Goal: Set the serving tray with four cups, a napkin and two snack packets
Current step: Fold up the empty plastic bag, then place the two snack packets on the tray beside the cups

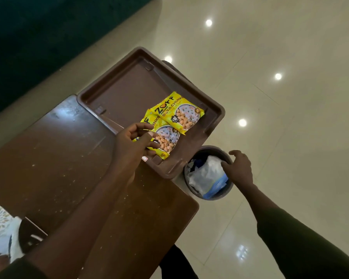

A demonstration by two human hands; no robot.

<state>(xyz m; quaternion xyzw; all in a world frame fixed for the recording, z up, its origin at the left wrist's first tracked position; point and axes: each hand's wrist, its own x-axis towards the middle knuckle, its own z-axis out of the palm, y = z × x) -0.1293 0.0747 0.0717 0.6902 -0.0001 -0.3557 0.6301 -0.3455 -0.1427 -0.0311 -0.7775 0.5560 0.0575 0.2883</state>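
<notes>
A brown plastic serving tray (125, 91) sits on the far end of a brown table (58, 158), with its right corner hanging past the table edge. Two yellow snack packets lie overlapping in the tray's near right part, one farther (179, 115) and one nearer (167, 141). My left hand (133, 143) is over the nearer packet's left end, fingers loosely apart and thumb resting across it. My right hand (240, 168) reaches down over a round dark bin (210, 196) on the floor, its fingertips touching a crumpled white item (206, 174) inside. No cups are in view.
The bin stands on glossy cream floor tiles just right of the table corner, below the tray's overhang. A white patterned item (0, 228) lies at the table's near left edge. A dark green surface (48, 37) fills the far left.
</notes>
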